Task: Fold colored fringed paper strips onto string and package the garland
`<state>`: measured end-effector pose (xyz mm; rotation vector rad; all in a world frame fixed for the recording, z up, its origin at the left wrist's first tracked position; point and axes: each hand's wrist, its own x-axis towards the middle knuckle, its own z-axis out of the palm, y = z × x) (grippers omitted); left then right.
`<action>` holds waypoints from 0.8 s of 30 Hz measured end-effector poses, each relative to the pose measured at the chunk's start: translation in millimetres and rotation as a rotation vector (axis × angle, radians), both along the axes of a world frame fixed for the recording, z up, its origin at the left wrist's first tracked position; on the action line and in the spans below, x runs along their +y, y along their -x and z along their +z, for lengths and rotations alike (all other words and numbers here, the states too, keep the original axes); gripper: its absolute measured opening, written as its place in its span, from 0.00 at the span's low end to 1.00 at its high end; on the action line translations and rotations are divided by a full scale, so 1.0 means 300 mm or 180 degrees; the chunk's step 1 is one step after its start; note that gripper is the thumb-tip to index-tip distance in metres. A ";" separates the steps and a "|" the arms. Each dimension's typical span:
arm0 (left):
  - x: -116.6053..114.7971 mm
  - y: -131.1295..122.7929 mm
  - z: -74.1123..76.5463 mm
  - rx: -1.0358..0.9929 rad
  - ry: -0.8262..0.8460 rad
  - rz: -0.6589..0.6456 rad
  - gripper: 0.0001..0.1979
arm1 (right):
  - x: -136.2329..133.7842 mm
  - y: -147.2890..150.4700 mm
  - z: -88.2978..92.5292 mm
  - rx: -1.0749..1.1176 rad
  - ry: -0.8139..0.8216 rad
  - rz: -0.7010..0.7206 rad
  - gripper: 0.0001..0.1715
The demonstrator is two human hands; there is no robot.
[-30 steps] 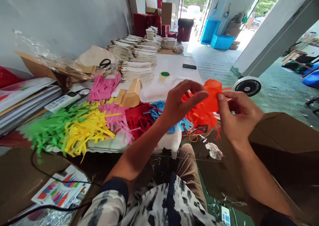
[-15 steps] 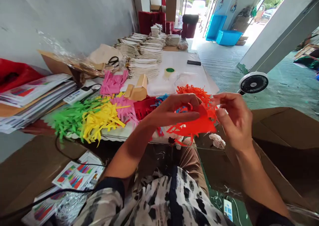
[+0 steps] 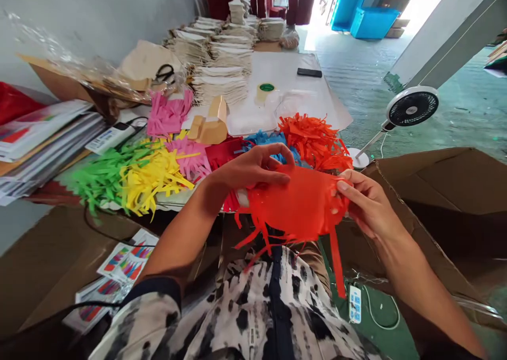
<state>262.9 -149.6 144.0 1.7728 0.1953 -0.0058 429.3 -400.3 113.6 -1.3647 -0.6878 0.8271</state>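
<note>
Above the person's lap, the left hand [image 3: 253, 169] had its fingers together, curled over the top edge of a fringed orange-red paper sheet [image 3: 301, 206], while the right hand [image 3: 368, 206] pinched the sheet's right edge between thumb and fingers. Beyond, along the table's [image 3: 293, 80] near edge, lay orange fringe [image 3: 312, 140], blue fringe [image 3: 263, 138], pink fringe [image 3: 188, 162], yellow fringe [image 3: 152, 177] and green fringe [image 3: 105, 175], all cut paper.

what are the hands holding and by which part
Both hands hold a fringed orange-red paper sheet: the left hand has its upper left edge, and the right hand pinches its right edge.
</note>
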 end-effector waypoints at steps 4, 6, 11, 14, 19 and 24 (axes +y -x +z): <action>0.052 0.015 -0.091 -0.0119 -0.1796 0.0602 0.21 | 0.038 -0.043 -0.098 -0.0477 0.0607 -0.0093 0.27; 0.023 0.027 -0.137 -0.0411 -0.2641 0.0973 0.19 | 0.057 -0.056 -0.159 -0.0973 0.0903 -0.0150 0.27; -0.189 0.045 -0.293 -0.0982 -0.2687 0.0174 0.37 | 0.074 -0.061 -0.255 -0.2360 0.1415 -0.0400 0.19; -0.295 0.046 -0.421 -0.0826 -0.2895 -0.0142 0.48 | 0.055 -0.047 -0.249 -0.3028 0.1799 -0.0467 0.15; -0.343 0.039 -0.528 -0.0757 -0.3431 0.0132 0.27 | -0.011 0.048 -0.209 -0.4459 0.1346 -0.0446 0.26; -0.340 0.032 -0.492 -0.0979 -0.3578 0.0143 0.19 | -0.054 0.173 -0.294 -0.4629 0.0976 0.0572 0.37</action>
